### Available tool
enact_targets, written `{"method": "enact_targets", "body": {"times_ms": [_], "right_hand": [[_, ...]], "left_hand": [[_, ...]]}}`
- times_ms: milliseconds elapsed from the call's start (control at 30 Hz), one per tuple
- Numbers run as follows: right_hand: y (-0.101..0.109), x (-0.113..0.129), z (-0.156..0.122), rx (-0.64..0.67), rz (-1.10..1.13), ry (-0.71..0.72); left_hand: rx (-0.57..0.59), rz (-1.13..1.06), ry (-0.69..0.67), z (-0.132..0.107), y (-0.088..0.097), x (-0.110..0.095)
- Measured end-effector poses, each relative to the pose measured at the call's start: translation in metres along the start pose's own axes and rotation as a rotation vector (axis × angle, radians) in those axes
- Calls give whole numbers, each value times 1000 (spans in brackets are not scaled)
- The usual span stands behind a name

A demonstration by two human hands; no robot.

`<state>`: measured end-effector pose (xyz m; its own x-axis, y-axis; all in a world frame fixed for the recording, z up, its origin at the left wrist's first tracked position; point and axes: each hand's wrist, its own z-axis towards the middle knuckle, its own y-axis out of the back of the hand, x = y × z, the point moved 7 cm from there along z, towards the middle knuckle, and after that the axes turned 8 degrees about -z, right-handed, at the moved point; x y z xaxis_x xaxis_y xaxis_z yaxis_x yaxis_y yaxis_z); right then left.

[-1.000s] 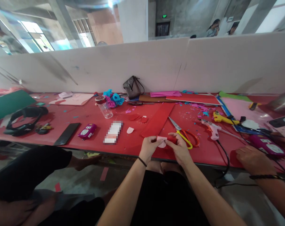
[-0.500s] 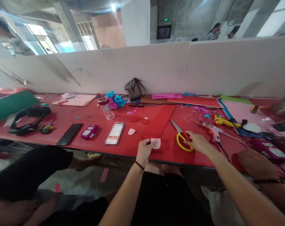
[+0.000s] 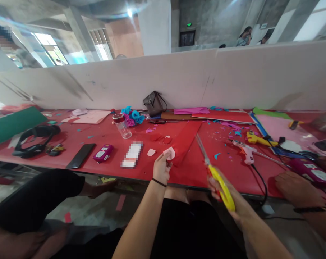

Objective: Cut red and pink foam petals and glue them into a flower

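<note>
My left hand (image 3: 161,168) pinches a pink petal cutout (image 3: 169,153) beside the red paper strip (image 3: 186,142); my right hand (image 3: 227,201) grips yellow scissors (image 3: 215,172) off the table edge (image 3: 141,177), glue gun (image 3: 245,151) beyond.

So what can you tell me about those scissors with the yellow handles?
The scissors have bright yellow loop handles with a bit of red inside, and thin grey metal blades. The right hand grips the handles and holds them up above the red table, not resting on it. The blades point up and away, toward the wall. They look almost closed, though they are a little blurred.
</note>
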<state>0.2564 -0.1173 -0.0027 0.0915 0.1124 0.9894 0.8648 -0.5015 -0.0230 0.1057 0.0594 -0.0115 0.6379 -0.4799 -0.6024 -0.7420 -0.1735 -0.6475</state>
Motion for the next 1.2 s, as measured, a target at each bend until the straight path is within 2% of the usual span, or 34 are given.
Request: {"method": "enact_targets", "body": {"times_ms": [100,200,300,400,533,800,1000,1200], "right_hand": [[-31,-29,-39,155,63,-210],[-45,-36,-54,202,86,-237],[-51,-32,-52,219,99,-215],[-50,-27,-47,221,58,-187],[-48,-21,-43,216,72,-167],[-48,-19,-43,207,89,-226],[-40,-29,-39,135,111,-231],[-33,-38,-40,98,24,-338]], "left_hand": [[14,-10,6,-9,-4,0],[7,-1,38,-18,-7,5],[-23,10,95,-29,-7,17],[39,6,137,-36,-11,28],[124,0,129,-40,-16,34],[137,32,137,-39,-18,39],[130,57,161,-33,-19,46],[105,52,203,-30,-18,55]]}}
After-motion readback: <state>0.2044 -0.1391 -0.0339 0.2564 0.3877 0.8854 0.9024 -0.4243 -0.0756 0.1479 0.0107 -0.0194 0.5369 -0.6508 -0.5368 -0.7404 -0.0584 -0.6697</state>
